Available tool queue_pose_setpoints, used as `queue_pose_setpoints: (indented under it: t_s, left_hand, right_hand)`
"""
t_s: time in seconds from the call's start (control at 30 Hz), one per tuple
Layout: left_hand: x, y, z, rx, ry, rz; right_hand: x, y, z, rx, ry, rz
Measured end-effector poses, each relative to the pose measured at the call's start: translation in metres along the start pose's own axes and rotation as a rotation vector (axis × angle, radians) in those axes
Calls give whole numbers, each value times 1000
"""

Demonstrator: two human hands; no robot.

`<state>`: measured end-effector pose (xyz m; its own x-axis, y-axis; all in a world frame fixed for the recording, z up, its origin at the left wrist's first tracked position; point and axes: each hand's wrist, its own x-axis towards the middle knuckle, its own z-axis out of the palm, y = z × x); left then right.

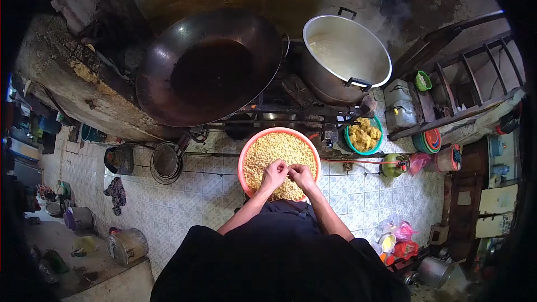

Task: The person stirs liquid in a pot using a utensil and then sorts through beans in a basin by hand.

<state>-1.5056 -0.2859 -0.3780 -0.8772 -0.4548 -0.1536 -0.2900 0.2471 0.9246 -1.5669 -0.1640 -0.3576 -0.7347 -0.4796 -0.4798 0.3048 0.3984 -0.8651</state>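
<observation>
A round pink-orange basin (242,174) full of small pale yellow, bean-like pieces (279,150) sits right in front of my body. Above those pieces, near the middle of the basin, my left hand (274,175) and my right hand (302,177) meet at the fingertips. Both hands have their fingers pinched together, thumbs and forefingers almost touching. Whatever is between the fingertips is too small to make out. My forearms reach in over the basin's near rim.
A large dark wok (162,72) and a tall metal pot (347,50) stand on the stove beyond the basin. Right of the basin is a teal bowl (363,135) of yellowish food. Strainers (166,161) hang or lie at left. A green gas cylinder (395,165) stands right.
</observation>
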Motion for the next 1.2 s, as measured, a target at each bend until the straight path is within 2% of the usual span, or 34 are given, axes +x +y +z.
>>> queue_pose_setpoints:
  t_s: [0.07, 0.13, 0.17, 0.23, 0.4, 0.5, 0.53, 0.57, 0.6, 0.63, 0.7, 0.73, 0.83, 0.9, 0.97, 1.03, 1.1, 1.13, 1.2]
  left_hand:
    - [-1, -6, 2, -29, 22, 0]
    - [0, -15, 5, -262, -89, -165]
    - [-1, -12, 2, -264, -88, -166]
    - [-2, -6, -4, -616, -161, -437]
    - [-3, -8, -5, -623, -177, -439]
    - [3, -28, 2, -552, -152, -407]
    - [10, -43, 5, -494, -83, -305]
    - [13, -54, 5, -435, -13, -203]
    - [10, -41, -8, -169, 53, -89]
    - [8, -44, -14, -170, 57, -87]
    - [5, -60, -24, 372, 170, 106]
    - [3, -70, -30, 366, 68, -19]
    - [-9, -79, -35, 452, 92, -106]
    - [-6, -80, -38, 434, 91, -88]
    - [-10, -83, -41, 398, 83, -72]
    - [-10, -86, -37, 372, 144, -28]
    - [-5, -81, -35, 260, 99, -52]
    - [-2, -86, -28, 229, 167, 14]
    - [0, -78, -23, 240, 174, 35]
  right_hand:
    - [-2, 1, 0, -16, 5, -22]
    - [-5, 3, 1, -32, 11, -43]
    - [-6, 4, 2, 15, 13, -38]
    - [-7, 4, 0, 58, 17, -36]
    - [-7, 5, -2, 255, -37, 110]
    - [2, 14, 1, 263, 58, 104]
    - [5, 20, 1, 264, 58, 102]
    - [9, 31, -3, -53, 168, -96]
    - [13, 44, -7, -371, 275, -294]
    - [19, 61, -11, -372, 273, -298]
    - [30, 86, -18, -779, 347, -267]
    - [32, 94, -19, -804, 307, -232]
    - [27, 107, -23, -765, 284, -254]
    - [27, 105, -24, -744, 337, -271]
    - [28, 102, -25, -756, 264, -248]
    - [23, 87, -23, -725, 299, -295]
    - [24, 79, -22, -699, 204, -213]
    - [24, 76, -19, -612, 215, -192]
    - [21, 66, -14, -602, 247, -250]
